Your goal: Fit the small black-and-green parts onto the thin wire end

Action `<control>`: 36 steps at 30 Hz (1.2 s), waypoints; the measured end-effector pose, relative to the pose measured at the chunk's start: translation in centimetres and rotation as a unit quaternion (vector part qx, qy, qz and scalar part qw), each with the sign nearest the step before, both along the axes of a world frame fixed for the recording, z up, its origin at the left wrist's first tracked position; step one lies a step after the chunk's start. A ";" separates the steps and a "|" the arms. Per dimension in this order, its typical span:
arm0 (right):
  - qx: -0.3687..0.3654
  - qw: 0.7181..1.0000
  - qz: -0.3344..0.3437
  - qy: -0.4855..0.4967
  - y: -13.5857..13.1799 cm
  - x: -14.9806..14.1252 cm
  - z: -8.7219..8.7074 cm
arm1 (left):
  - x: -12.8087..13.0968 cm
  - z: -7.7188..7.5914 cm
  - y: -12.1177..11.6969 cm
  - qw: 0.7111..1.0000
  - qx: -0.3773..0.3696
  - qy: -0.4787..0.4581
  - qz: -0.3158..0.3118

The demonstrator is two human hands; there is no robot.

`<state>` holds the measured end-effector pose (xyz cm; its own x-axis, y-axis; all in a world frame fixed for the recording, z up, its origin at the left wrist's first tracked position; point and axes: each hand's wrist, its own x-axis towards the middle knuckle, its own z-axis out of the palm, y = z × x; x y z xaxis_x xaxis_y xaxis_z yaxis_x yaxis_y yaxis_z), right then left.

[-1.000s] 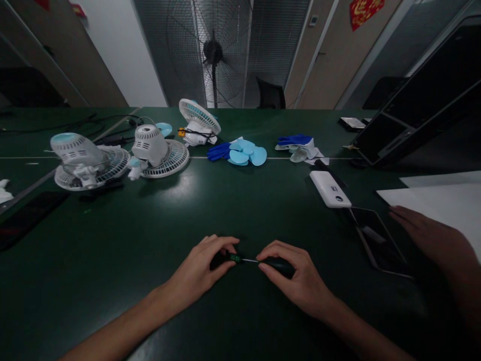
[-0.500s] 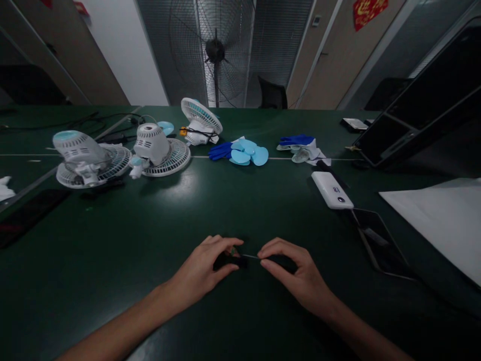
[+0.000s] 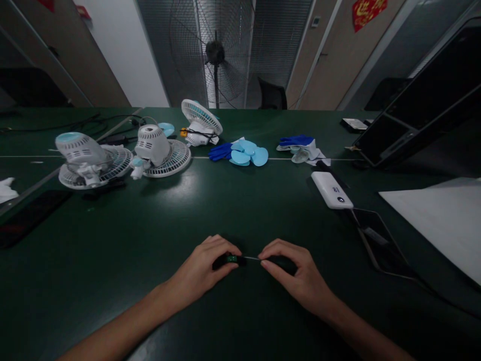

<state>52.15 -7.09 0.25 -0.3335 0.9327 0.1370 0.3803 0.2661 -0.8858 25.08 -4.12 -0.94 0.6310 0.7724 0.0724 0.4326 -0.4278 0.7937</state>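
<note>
My right hand is closed around the dark handle of a screwdriver, its thin metal shaft pointing left. The shaft reaches a small dark piece with a green band, which my left hand pinches between thumb and fingers. Whether the tip sits inside that piece or only touches it, I cannot tell. Both hands are low over the dark green table, near its front.
Three small white fans are at the back left. Light blue fan blades rest by blue-and-white gloves. To the right are a white power bank, a dark tablet and a white sheet.
My left fingers have come down and closed on the dark piece, whose green band now shows lying level in line with the shaft. My right hand has barely moved.
</note>
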 end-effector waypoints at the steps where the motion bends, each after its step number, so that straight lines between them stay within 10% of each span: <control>1: 0.007 1.000 0.012 -0.010 0.0 -0.1 0.0 | 0.0 0.0 0.0 1.000 0.002 -0.001 0.004; 26: 0.049 0.997 0.044 -0.026 -0.4 -0.8 0.1 | -0.7 0.0 -0.2 0.999 0.029 -0.003 -0.038; 30: 0.026 0.999 0.038 -0.020 -0.3 -0.5 0.2 | -4.7 -0.4 1.0 0.998 0.050 0.039 -0.005; 36: 0.026 0.999 0.039 -0.015 -0.4 -0.4 -0.1 | -16.3 0.3 4.6 0.964 0.059 0.135 0.220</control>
